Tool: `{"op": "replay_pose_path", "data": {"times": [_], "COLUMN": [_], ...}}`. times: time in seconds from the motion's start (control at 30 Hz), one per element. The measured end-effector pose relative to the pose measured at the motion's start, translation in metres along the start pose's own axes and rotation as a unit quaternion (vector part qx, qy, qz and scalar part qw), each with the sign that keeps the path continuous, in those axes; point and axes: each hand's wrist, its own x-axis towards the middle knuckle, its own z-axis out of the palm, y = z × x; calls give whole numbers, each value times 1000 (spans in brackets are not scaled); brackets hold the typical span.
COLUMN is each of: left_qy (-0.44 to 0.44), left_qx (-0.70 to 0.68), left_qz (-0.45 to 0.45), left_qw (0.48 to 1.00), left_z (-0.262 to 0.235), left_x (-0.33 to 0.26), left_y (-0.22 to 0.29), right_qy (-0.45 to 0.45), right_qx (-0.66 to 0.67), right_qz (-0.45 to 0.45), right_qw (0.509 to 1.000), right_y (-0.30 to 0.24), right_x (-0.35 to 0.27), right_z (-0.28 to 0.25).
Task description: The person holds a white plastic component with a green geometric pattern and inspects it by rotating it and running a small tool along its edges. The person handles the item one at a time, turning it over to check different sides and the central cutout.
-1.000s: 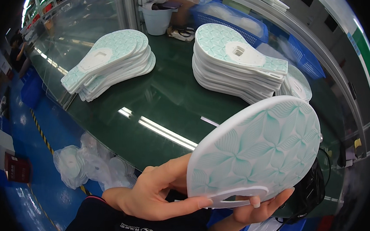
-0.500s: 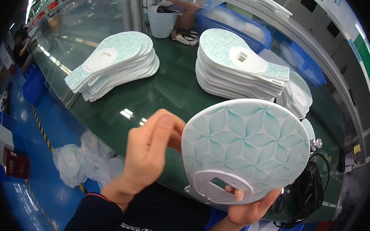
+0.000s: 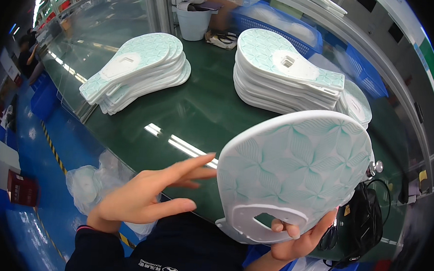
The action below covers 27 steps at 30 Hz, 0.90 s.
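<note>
A white, paddle-shaped plastic panel [image 3: 295, 160] with a green leaf pattern stands tilted up in front of me, broad end on top. My right hand [image 3: 304, 242] grips it low on the right, its fingertips showing through the cut-out near the white plate. Just left of the panel, my left hand [image 3: 149, 193] is open with nothing in it. Its fingers are stretched out toward the panel's edge, and whether they touch it is hard to tell.
Stacks of similar panels stand on the green table [image 3: 204, 95]: a left stack [image 3: 145, 56], a taller right stack [image 3: 267, 49] and another stack [image 3: 357, 102] beside it. Behind are a white bucket [image 3: 193, 25] and a blue basket [image 3: 278, 32]. A black bag [image 3: 363, 219] lies at right.
My left hand has moved left and down, its bunched fingers now spread out. The panel has tipped slightly and shifted a little right, still in my right hand.
</note>
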Motion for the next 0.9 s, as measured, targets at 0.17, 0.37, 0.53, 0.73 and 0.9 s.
{"op": "replay_pose_path", "data": {"times": [0.17,0.37,0.53,0.73,0.9], "left_qy": [114,122,135,129,127], "left_qx": [-317,-273,-254,-263,-275], "left_qz": [81,117,156,148,158], "left_qw": [938,947,945,945,940], "left_z": [19,18,19,20,21], "left_x": [13,8,6,7,7], "left_y": [18,17,17,18,15], "right_qy": [62,3,66,88,75], "right_qx": [63,14,-110,-143,-135], "right_qz": [-4,25,-96,-102,-97], "right_qw": [996,1000,987,980,983], "right_y": [0,-3,5,2,2], "right_x": [-9,-12,-23,-24,-24], "right_z": [7,3,-5,-3,-5]}}
